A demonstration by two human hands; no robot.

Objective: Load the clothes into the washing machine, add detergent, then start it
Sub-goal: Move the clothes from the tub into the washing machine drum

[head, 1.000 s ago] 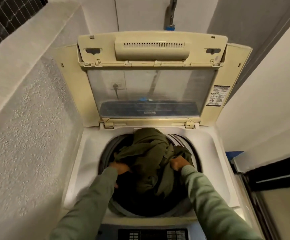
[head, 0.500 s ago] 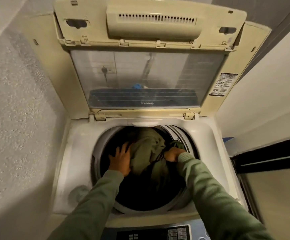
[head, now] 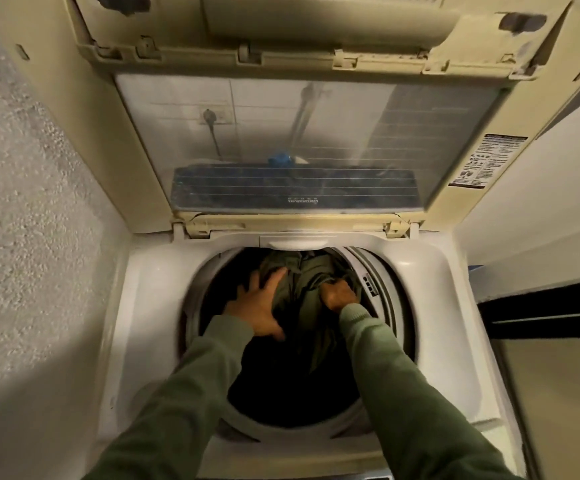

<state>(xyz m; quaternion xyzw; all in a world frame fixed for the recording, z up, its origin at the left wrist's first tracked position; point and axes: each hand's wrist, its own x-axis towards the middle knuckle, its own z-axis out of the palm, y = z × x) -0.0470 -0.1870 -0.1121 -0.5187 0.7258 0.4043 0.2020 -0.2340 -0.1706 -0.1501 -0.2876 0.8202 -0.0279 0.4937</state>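
At the near edge of the top-loading washing machine (head: pixel 150 306), two arms in green sleeves (head: pixel 177 403) reach forward and down into the round opening of the drum (head: pixel 281 393). The near half of the drum is dark, and what lies there cannot be made out.

Farther in, the left hand (head: pixel 260 310) lies palm-down on an olive-green garment (head: pixel 302 282). Its fingers (head: pixel 276 276) are spread and straight, pressing on the cloth rather than gripping it. Just to its right, the right hand (head: pixel 338 294) is clenched, its fingers curled round a bunched fold of the same garment, close to the grey ring at the drum's right side. The garment sits inside the drum, heaped against the far wall and trailing down between the two hands into the dark.

Behind the opening the yellowed lid (head: pixel 108 133) stands raised on its hinges, its clear window facing the camera. Through the window show a tiled wall with a socket (head: pixel 214 116) and a plugged-in cable, a blue object (head: pixel 281 158) and a dark bluish panel (head: pixel 295 188). A printed label (head: pixel 486 161) is stuck on the lid's right frame.

A rough textured wall (head: pixel 21 237) rises to the left of the machine. To the right is a pale wall above a dark band (head: pixel 545 306).
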